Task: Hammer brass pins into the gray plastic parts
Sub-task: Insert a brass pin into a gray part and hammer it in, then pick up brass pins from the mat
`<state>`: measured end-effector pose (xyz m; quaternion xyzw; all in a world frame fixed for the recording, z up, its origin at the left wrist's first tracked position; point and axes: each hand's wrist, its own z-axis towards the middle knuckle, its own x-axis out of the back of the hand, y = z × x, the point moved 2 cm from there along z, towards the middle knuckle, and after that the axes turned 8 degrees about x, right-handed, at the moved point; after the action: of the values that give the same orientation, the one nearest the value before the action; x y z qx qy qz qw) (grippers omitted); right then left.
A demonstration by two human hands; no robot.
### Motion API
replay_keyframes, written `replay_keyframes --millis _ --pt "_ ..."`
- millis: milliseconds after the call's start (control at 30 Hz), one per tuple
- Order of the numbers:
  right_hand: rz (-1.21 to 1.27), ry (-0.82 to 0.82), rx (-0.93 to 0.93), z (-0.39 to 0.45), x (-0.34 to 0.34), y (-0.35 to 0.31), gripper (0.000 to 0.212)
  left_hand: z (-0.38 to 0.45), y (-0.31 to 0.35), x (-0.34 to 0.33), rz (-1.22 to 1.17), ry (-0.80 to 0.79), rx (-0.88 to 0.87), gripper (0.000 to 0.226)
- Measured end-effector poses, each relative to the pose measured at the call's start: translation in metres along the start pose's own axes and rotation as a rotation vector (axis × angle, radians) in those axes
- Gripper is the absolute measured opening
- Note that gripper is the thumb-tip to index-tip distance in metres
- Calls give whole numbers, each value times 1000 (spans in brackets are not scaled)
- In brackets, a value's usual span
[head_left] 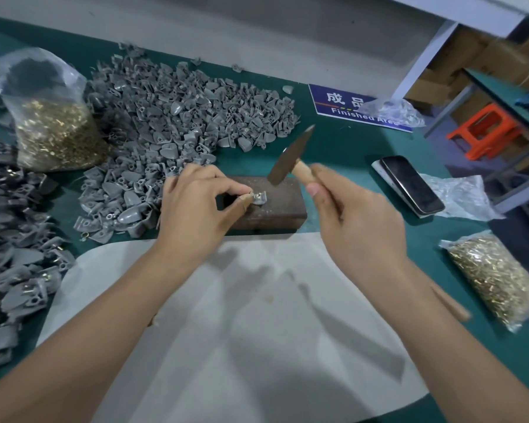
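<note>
I am working over a white sheet (226, 315) on the green bench (364, 141), my right hand (358, 221) clenching the wooden handle of a hammer (289, 160) whose head is hanging raised just above a dark block (275, 209). My left hand (196, 206) is pinching a gray part (258, 198) by its near edge, steadying it on the block with a brass pin (257, 196) showing in it. The part looks light, stiff and smooth, likely to skid under a blow, so I judge the side pinch, fingertips clear of the pin, the right hold. Farther off, loose parts are lying in a heap (180, 117), beside a bag (55, 132) of pins at left.
</note>
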<state>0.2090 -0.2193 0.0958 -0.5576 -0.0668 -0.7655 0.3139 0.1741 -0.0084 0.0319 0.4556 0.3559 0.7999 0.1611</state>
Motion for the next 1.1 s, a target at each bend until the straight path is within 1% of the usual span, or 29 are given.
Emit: replay_keyframes --millis 33,67,133,167,200,267,300,400,533,633,700,767,833,933,1033,1100 --pt "42 33 -17 -1 0 0 30 1 -1 0 3 -2 -3 9" --pt "67 13 -18 -2 0 -2 31 1 -1 0 6 -1 -2 9" --pt "18 -108 23 -6 -6 -6 32 1 -1 -1 12 3 2 9" --pt "-16 -122 48 -6 -7 -6 30 1 -1 -1 11 3 3 9" --pt "-27 -76 56 -6 -6 -4 28 1 -1 -1 8 -1 1 8" --pt "14 75 36 -6 -4 -2 30 1 -1 -1 4 -9 -4 7" --pt "21 104 41 -6 -5 -2 31 1 -1 0 4 -10 -5 7" --pt "-88 25 140 -9 -10 -2 26 1 1 2 31 1 -12 7" --pt "-105 112 122 -20 -4 7 25 -1 3 3 93 9 -53 5" --pt "-81 129 99 -37 -7 11 26 -1 1 3 99 4 -55 5" --pt "-55 143 126 -50 -8 13 30 1 0 2 72 -17 -69 2" --pt "-2 97 199 -64 -11 14 32 2 -1 2 51 -39 -78 3" --pt "52 16 272 -75 -17 15 32 2 -2 1 50 -41 -80 3" --pt "103 -70 298 -85 -29 16 31 2 -1 1 48 -48 -81 3" --pt "131 -85 264 -87 -38 12 29 1 3 4 42 -45 -95 3" --pt "155 -26 251 -81 -38 10 23 0 11 7 18 -5 -121 3"
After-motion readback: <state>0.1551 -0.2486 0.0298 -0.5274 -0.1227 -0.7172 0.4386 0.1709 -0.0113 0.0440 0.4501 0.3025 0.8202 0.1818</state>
